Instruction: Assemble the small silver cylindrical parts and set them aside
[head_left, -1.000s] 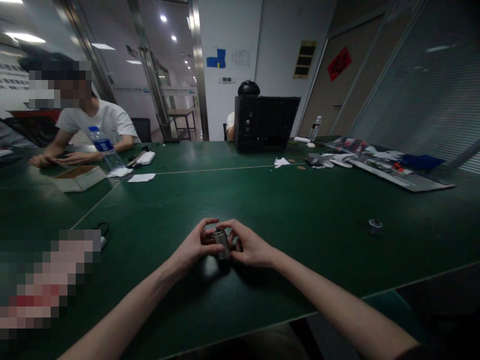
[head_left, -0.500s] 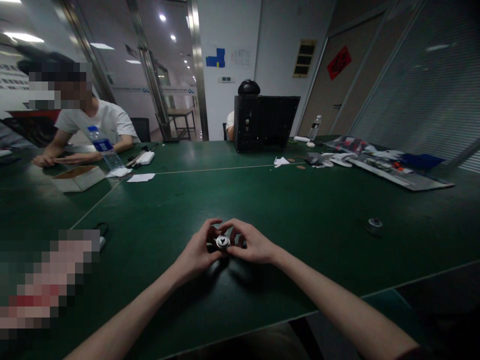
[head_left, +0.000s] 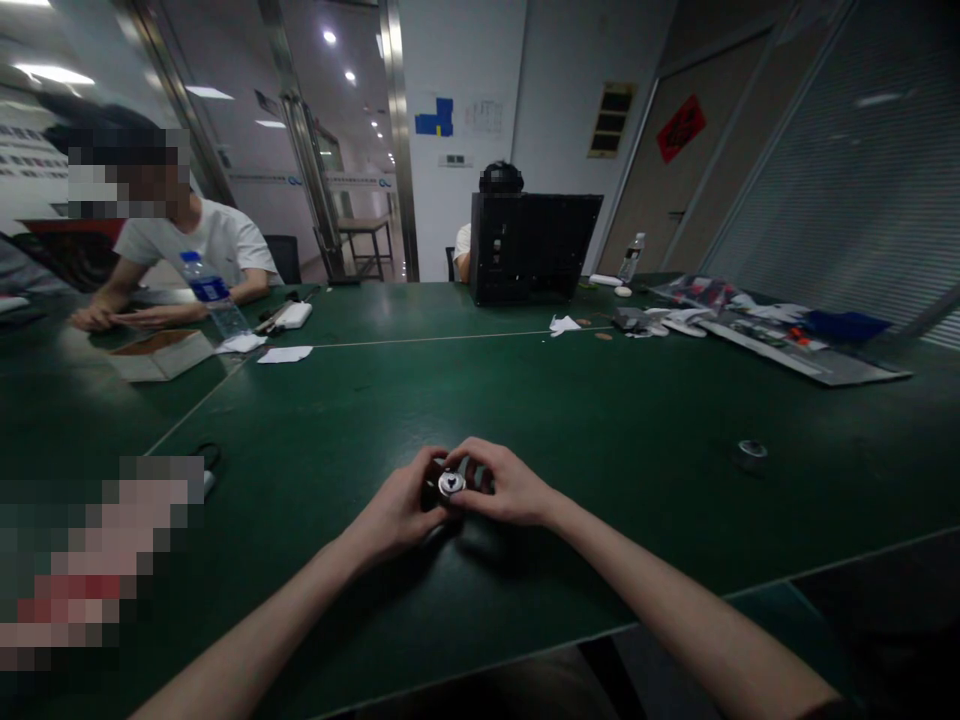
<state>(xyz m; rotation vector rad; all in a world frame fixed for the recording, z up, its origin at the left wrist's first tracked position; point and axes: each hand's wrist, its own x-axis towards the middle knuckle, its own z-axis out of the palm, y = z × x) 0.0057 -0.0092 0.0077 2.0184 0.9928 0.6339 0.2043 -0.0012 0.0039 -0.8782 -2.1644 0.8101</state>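
Your left hand (head_left: 394,500) and right hand (head_left: 508,488) are pressed in close together over the near part of the green desk (head_left: 600,480), fingers curled. Between them they pinch a small metal cylinder (head_left: 451,484), held at the middle of your grip with one bright end facing up. That end shows a dark, roughly heart-shaped hole. Dark shapes show past it among your fingers, but the light is poor, so they may be shadow or part of the same piece; you can't really tell from this view.

Well to your right, a short metal ring (head_left: 751,454) lies on the desk. Near left, a black cable (head_left: 208,458) loops beside a blurred object.

Farther left, a co-worker (head_left: 202,240) in a white T-shirt sits at the desk edge with both hands (head_left: 124,317) together. A water bottle (head_left: 210,305), a cardboard lid (head_left: 161,355) and white papers (head_left: 283,354) lie just in front of them.

At the far side stands a black computer case (head_left: 525,248), with a second person (head_left: 463,242) behind it. Far right, a long grey board (head_left: 795,352) lies among scattered papers, beyond a smaller bottle (head_left: 632,258).
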